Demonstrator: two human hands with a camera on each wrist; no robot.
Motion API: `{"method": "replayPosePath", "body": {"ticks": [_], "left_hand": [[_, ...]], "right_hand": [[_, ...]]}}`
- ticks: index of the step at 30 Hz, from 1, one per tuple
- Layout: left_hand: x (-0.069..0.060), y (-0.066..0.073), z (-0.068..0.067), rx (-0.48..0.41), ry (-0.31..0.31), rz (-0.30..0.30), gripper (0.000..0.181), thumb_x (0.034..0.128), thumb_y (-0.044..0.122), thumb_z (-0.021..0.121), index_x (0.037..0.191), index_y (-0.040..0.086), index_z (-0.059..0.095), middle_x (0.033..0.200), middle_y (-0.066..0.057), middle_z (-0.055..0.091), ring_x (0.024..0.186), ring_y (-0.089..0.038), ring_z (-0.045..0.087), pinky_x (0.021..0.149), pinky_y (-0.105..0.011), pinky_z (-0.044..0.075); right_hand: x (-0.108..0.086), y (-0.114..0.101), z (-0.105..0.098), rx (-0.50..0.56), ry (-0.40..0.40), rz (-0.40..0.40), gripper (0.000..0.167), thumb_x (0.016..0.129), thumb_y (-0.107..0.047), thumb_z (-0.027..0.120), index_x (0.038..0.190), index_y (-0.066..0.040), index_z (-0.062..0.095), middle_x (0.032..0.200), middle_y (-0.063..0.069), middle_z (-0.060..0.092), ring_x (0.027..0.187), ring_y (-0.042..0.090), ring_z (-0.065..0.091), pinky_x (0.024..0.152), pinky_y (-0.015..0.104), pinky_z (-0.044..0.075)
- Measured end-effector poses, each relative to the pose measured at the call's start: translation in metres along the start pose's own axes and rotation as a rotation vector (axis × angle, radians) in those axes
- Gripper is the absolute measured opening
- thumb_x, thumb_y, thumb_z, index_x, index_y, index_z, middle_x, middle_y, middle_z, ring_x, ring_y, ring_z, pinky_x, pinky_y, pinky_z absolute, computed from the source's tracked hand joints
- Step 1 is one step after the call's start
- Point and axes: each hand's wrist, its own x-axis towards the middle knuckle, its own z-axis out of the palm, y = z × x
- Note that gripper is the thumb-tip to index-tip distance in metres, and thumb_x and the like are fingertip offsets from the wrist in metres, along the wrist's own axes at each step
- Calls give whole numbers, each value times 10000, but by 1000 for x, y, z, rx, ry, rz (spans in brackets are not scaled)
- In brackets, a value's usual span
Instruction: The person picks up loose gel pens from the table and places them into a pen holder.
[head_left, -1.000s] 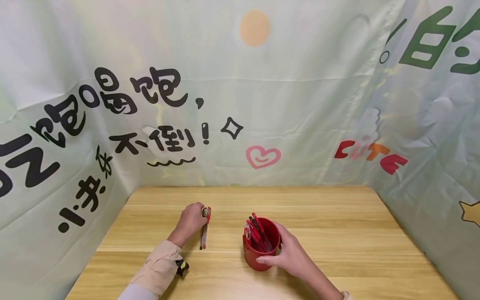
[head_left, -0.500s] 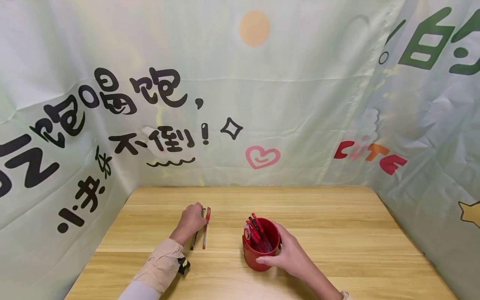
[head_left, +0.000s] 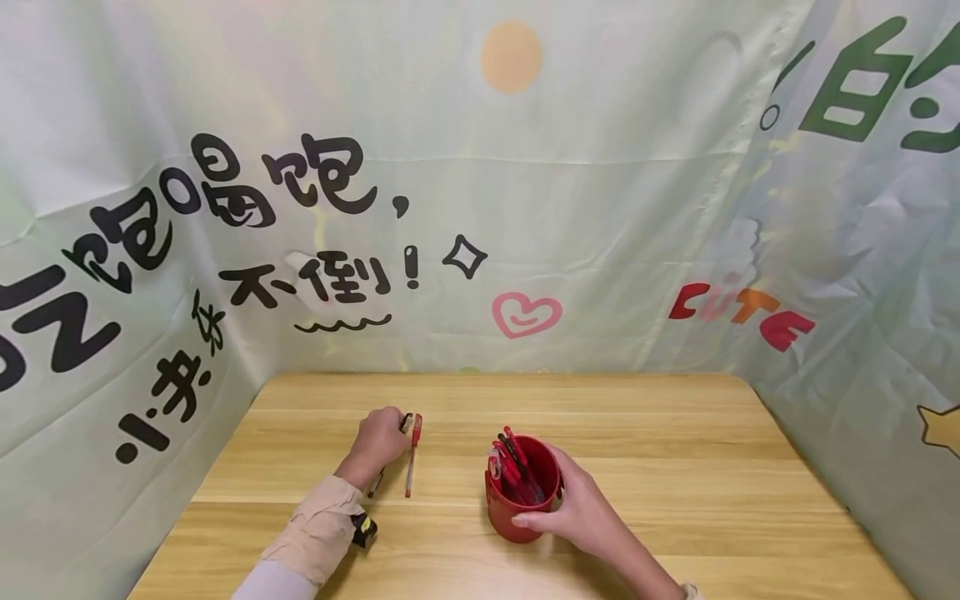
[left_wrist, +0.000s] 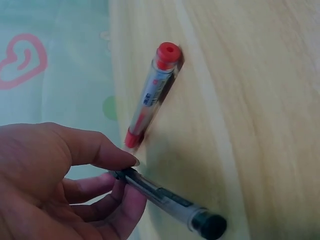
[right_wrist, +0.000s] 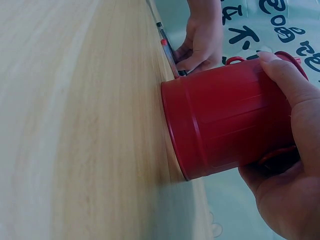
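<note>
My left hand [head_left: 378, 437] pinches a black-capped gel pen [left_wrist: 167, 200] between thumb and fingers, as the left wrist view shows; the pen slants low over the table. Just right of it lies a red gel pen [head_left: 411, 467], apart from the fingers. My right hand [head_left: 581, 500] grips a red bucket-shaped pen holder [head_left: 501, 517] from its right side, thumb across the front. The holder stands upright on the table. Several pens [head_left: 516, 467], mostly red with a black one, lean inside it toward the left.
A wooden table [head_left: 675, 458] bears everything. Printed fabric [head_left: 600, 208] hangs behind it and along both sides. A small black device [head_left: 364, 531] is strapped at the left wrist, close over the tabletop.
The black pen has moved left, away from the red pen, with my left hand. A gap now separates the two pens. The right hand and holder have stayed put.
</note>
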Motion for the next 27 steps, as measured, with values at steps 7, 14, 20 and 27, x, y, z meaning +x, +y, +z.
{"method": "replayPosePath", "body": {"ticks": [7,14,20,27], "left_hand": [[-1,7,-5,-7,79,43,161,841,-45,712,989,11,745,788,-63,708,617,-165,520,546,-268,402],[-2,24,-12,-45,145,109,227,860,18,758,1086,28,746,912,-74,763,808,-209,686,729,-407,555],[-10,45,-24,-155,170,131,235,928,112,753,1157,57,748,979,-76,766,852,-202,699,736,-354,566],[-23,69,-37,-296,189,152,216,930,152,759,1134,81,761,943,-44,754,802,-155,707,683,-291,571]], "right_hand": [[0,2,0,-11,1,-7,1006,633,-460,986,1490,-274,492,1416,-80,632,1313,183,614,1047,280,549],[-1,1,-2,-8,2,-3,1010,626,-440,992,1488,-260,497,1408,-86,635,1314,169,611,1063,300,546],[-1,1,-2,-14,0,-4,1004,634,-449,987,1488,-263,494,1410,-84,633,1312,174,612,1055,293,549],[0,1,0,-14,-3,2,1007,637,-465,983,1493,-281,486,1421,-81,626,1322,183,606,1048,292,550]]}}
